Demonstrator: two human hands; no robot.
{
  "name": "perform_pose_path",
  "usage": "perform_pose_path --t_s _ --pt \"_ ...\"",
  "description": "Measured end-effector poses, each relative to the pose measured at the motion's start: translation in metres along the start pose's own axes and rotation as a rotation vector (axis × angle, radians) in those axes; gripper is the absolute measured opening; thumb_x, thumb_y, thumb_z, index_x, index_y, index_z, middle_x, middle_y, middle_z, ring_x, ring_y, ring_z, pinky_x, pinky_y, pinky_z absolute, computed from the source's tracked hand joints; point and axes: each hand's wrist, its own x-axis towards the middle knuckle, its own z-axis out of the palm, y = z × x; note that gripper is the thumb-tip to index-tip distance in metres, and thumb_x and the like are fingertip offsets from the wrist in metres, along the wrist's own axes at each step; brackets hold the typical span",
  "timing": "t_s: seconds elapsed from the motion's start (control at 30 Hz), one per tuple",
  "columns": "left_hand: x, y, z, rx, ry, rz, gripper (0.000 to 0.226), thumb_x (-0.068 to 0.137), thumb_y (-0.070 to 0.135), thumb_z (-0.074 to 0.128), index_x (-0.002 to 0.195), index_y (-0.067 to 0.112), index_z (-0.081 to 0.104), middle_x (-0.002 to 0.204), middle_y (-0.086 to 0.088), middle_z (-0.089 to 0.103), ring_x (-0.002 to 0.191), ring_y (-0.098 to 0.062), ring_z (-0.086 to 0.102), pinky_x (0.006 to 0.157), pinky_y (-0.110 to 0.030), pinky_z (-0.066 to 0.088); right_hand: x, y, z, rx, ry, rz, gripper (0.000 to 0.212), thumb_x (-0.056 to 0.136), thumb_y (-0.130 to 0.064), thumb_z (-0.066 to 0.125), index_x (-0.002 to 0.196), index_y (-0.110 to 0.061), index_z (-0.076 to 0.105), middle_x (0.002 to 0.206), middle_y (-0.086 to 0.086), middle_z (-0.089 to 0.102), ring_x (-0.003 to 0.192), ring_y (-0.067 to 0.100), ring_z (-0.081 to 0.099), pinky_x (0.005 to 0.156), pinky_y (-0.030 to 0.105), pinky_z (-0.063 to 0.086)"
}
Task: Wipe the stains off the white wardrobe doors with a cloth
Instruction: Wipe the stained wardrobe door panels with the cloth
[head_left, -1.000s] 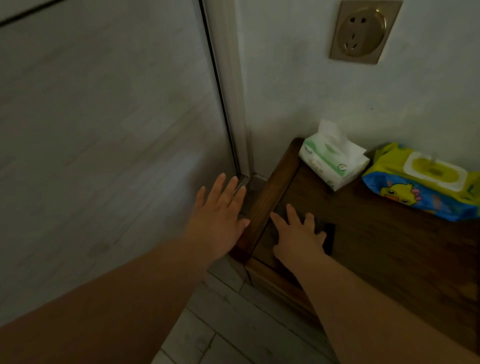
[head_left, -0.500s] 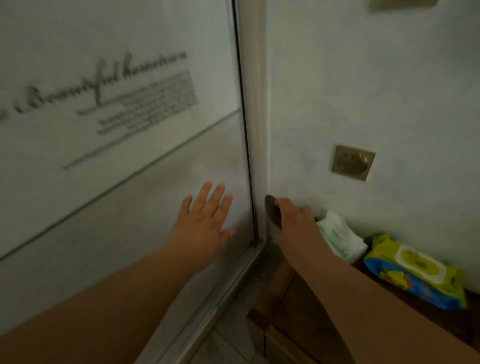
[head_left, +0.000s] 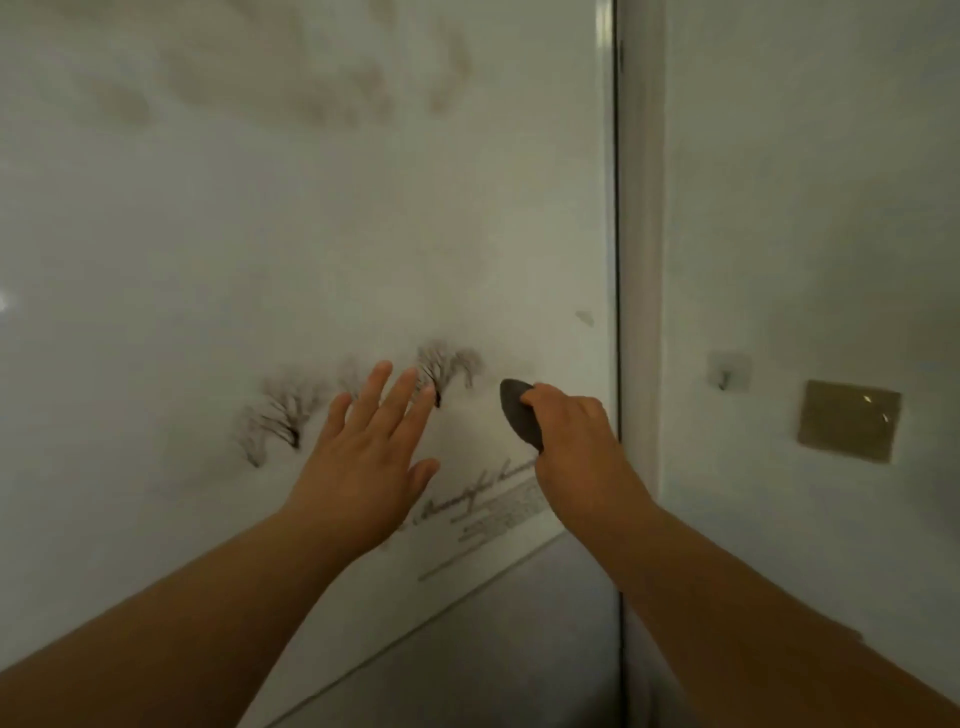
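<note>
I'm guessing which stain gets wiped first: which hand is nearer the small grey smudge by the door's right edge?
Right. The right hand, gripping the dark cloth, is just below the smudge; the left hand is open further left, by the tree print.

Gloss, matt and a touch of brass

The white wardrobe door (head_left: 311, 234) looks smooth and faintly glossy (smudged brownish near the top). The cloth (head_left: 517, 410) is dark grey, matt and soft-looking. The wall (head_left: 805, 208) is matt painted plaster, and the socket plate (head_left: 849, 428) has a dull, brass-like metal sheen.
</note>
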Motion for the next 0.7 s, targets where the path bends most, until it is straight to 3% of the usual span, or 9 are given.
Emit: perform_pose_path --t_s 0.1,0.23,0.47,0.7 --pt "0.001 -0.039 -0.058 0.076 0.072 -0.046 0.069 0.089 0.054 0.017 0.145 0.015 0.023 0.155 -0.007 0.014 0.142 -0.025 -0.002 0.110 -0.051 0.016 0.041 -0.051 -0.020 0.057 0.057 -0.111 0.060 0.074 0.015 0.050 0.128 -0.012 0.046 0.130 0.010 0.049 0.109 0.033 0.046 0.084 0.050 0.048" --pt "-0.008 -0.090 -0.124 0.176 0.173 -0.108 0.070 0.088 0.056 0.011 0.147 0.019 0.009 0.156 -0.003 -0.001 0.141 -0.022 -0.014 0.113 -0.048 0.007 0.082 -0.124 -0.044 0.094 0.130 -0.225 0.059 0.074 0.016 0.052 0.127 -0.008 0.047 0.130 0.014 0.048 0.111 0.037 0.044 0.083 0.051 0.047" --pt "-0.042 -0.188 -0.210 0.323 0.273 -0.232 0.069 0.089 0.055 0.017 0.147 0.018 0.017 0.156 -0.005 0.008 0.142 -0.024 -0.006 0.111 -0.051 0.014 0.133 -0.238 -0.051 0.183 0.219 -0.368 0.056 0.081 0.009 0.050 0.133 -0.012 0.043 0.137 0.009 0.040 0.118 0.032 0.039 0.091 0.040 0.041" --pt "-0.063 -0.265 -0.257 0.410 0.344 -0.272 0.070 0.088 0.056 0.015 0.147 0.017 0.019 0.155 -0.006 0.010 0.142 -0.027 -0.004 0.111 -0.052 0.014 0.175 -0.331 -0.042 0.238 0.328 -0.437 0.059 0.079 0.008 0.052 0.133 -0.015 0.043 0.137 0.008 0.042 0.119 0.029 0.040 0.095 0.040 0.041"
